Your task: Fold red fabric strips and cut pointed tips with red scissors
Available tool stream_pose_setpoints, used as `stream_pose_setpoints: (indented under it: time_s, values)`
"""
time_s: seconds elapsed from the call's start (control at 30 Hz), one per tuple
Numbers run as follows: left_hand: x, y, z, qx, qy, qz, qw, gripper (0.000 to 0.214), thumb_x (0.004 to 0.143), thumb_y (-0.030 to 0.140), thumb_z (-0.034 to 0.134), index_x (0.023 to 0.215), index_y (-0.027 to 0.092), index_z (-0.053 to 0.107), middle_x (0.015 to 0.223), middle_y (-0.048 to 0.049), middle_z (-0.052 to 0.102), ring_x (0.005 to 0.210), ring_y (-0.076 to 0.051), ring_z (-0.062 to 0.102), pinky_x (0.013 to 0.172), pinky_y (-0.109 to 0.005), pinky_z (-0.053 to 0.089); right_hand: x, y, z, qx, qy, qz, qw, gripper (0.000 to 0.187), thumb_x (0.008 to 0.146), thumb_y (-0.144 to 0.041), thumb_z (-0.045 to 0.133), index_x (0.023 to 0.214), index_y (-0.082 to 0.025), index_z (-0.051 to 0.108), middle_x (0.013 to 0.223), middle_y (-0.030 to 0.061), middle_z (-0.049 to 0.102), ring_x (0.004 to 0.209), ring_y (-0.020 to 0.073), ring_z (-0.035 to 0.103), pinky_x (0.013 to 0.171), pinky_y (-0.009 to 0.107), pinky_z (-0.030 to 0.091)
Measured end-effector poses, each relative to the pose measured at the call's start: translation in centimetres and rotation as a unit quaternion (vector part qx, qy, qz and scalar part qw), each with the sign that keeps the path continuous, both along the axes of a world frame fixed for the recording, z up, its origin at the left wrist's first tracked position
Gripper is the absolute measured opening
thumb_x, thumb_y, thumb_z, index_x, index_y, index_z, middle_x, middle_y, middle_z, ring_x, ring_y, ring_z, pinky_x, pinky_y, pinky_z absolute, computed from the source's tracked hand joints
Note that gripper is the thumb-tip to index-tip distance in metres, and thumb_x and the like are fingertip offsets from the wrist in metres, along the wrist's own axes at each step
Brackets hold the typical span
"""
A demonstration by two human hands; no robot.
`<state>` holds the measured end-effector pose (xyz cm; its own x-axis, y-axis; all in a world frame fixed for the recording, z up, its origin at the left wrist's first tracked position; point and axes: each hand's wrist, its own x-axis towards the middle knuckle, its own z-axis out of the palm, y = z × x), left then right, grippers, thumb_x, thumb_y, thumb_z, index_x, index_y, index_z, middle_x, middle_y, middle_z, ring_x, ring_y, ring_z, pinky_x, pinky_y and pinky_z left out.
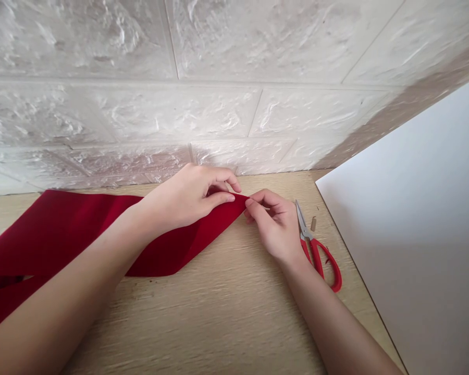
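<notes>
A wide dark red ribbon [54, 234] lies across the wooden table [226, 312] from the left edge to the middle, folded over on itself. My left hand [187, 195] pinches the ribbon's right tip between thumb and fingers. Touching that same pointed tip from the right, my right hand [275, 224] has its fingers curled and its fingertips on the ribbon's end. Red-handled scissors [316, 250] lie closed on the table just right of my right hand.
A white textured brick-pattern wall [219, 78] rises right behind the table. A large white sheet or board [422, 224] covers the right side. A tiny scrap [313, 224] lies by the scissor blades.
</notes>
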<state>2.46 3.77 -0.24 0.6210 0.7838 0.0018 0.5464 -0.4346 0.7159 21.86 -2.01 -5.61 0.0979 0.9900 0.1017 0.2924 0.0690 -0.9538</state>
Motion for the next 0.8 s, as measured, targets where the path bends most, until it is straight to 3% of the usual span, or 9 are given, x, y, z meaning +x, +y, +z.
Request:
stream_pose_setpoints:
  time_s: [0.2, 0.3, 0.4, 0.53, 0.6, 0.7, 0.8]
  values:
    - [0.16, 0.09, 0.22, 0.026, 0.003, 0.004, 1.000, 0.014, 0.093, 0.027, 0.066, 0.097, 0.025, 0.079, 0.093, 0.0040, 0.081, 0.082, -0.014, 0.072, 0.076, -0.025, 0.051, 0.09, -0.01, -0.21, 0.008, -0.002, 0.002, 1.000, 0.020, 0.086, -0.029, 0.061, 0.068, -0.021, 0.061, 0.059, -0.0025, 0.058, 0.052, 0.0107, 0.050, 0.049, 0.024, 0.040]
    - [0.27, 0.05, 0.10, 0.042, 0.000, 0.010, 0.999, 0.015, 0.095, 0.027, 0.064, 0.096, 0.025, 0.079, 0.092, 0.0041, 0.080, 0.080, -0.013, 0.071, 0.074, -0.025, 0.049, -0.16, -0.12, -0.43, 0.031, 0.010, 0.011, 0.999, 0.008, 0.087, -0.029, 0.064, 0.087, -0.021, 0.064, 0.071, -0.0016, 0.065, 0.056, 0.0110, 0.056, 0.048, 0.023, 0.045]
    - [0.48, -0.07, 0.05, 0.041, -0.004, 0.009, 0.999, 0.016, 0.096, 0.026, 0.062, 0.095, 0.025, 0.079, 0.090, 0.0050, 0.080, 0.078, -0.012, 0.071, 0.072, -0.024, 0.048, -0.39, -0.24, -0.62, 0.060, 0.021, 0.035, 0.997, 0.020, 0.088, -0.031, 0.068, 0.105, -0.021, 0.063, 0.087, 0.0019, 0.072, 0.065, 0.0128, 0.064, 0.051, 0.023, 0.051]
    - [0.61, -0.16, -0.05, 0.030, -0.002, -0.002, 1.000, 0.017, 0.096, 0.024, 0.062, 0.094, 0.025, 0.078, 0.086, 0.0060, 0.079, 0.074, -0.011, 0.070, 0.072, -0.023, 0.050, -0.35, -0.27, -0.77, 0.061, -0.002, 0.041, 0.997, 0.014, 0.094, -0.034, 0.064, 0.095, -0.021, 0.067, 0.086, 0.0028, 0.073, 0.066, 0.0118, 0.064, 0.054, 0.023, 0.052]
    - [0.45, -0.09, -0.11, 0.009, -0.014, -0.002, 1.000, 0.017, 0.097, 0.027, 0.062, 0.102, 0.027, 0.077, 0.095, 0.0049, 0.081, 0.084, -0.013, 0.074, 0.078, -0.024, 0.053, -0.26, -0.24, -0.79, 0.056, -0.001, 0.027, 0.998, 0.016, 0.095, -0.035, 0.063, 0.088, -0.021, 0.068, 0.079, 0.0015, 0.071, 0.062, 0.0113, 0.062, 0.053, 0.023, 0.050]
    - [0.07, 0.07, -0.07, -0.039, -0.030, 0.029, 0.998, 0.024, 0.095, 0.031, 0.065, 0.117, 0.029, 0.073, 0.110, 0.0022, 0.081, 0.101, -0.017, 0.076, 0.088, -0.027, 0.056, -0.20, -0.18, -0.72, 0.057, 0.016, -0.006, 0.998, 0.016, 0.093, -0.034, 0.065, 0.085, -0.021, 0.066, 0.073, 0.0002, 0.069, 0.056, 0.0105, 0.058, 0.049, 0.023, 0.047]
    - [-0.17, 0.15, 0.14, -0.066, -0.028, 0.071, 0.995, 0.028, 0.093, 0.030, 0.067, 0.121, 0.028, 0.071, 0.110, 0.0000, 0.081, 0.102, -0.020, 0.076, 0.088, -0.031, 0.058, -0.24, -0.13, -0.61, 0.062, 0.028, -0.027, 0.997, 0.015, 0.092, -0.034, 0.065, 0.084, -0.021, 0.066, 0.072, 0.0002, 0.068, 0.055, 0.0109, 0.058, 0.049, 0.024, 0.047]
